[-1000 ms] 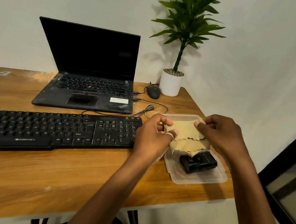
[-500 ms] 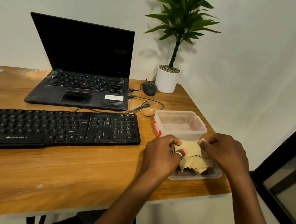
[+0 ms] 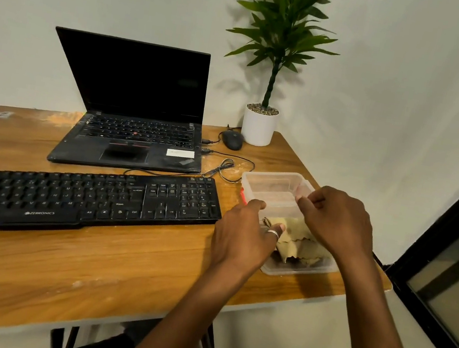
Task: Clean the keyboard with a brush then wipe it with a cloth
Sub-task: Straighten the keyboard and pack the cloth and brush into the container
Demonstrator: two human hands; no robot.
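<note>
Left hand [image 3: 246,233]: fingers curled, one tip on tan cloth [image 3: 301,244]; grip unclear. Cloth: crumpled in shallow tray [image 3: 297,272]. Right hand [image 3: 338,221]: seemingly pinching clear container [image 3: 269,180] rim. Keyboard [image 3: 91,203]: alongside, untouched. Brush: unseen. Brushing, wiping: undeterminable whether finished or pending.

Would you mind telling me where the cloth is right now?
In the head view, the cloth lies in the plastic tray near the table's right edge, right of the keyboard.

Quick count: one keyboard [image 3: 82,201], one laptop [image 3: 128,139] behind it, one mouse [image 3: 232,139], one potted plant [image 3: 260,124], two clear plastic containers [image 3: 269,181], one tan cloth [image 3: 298,242].
</note>
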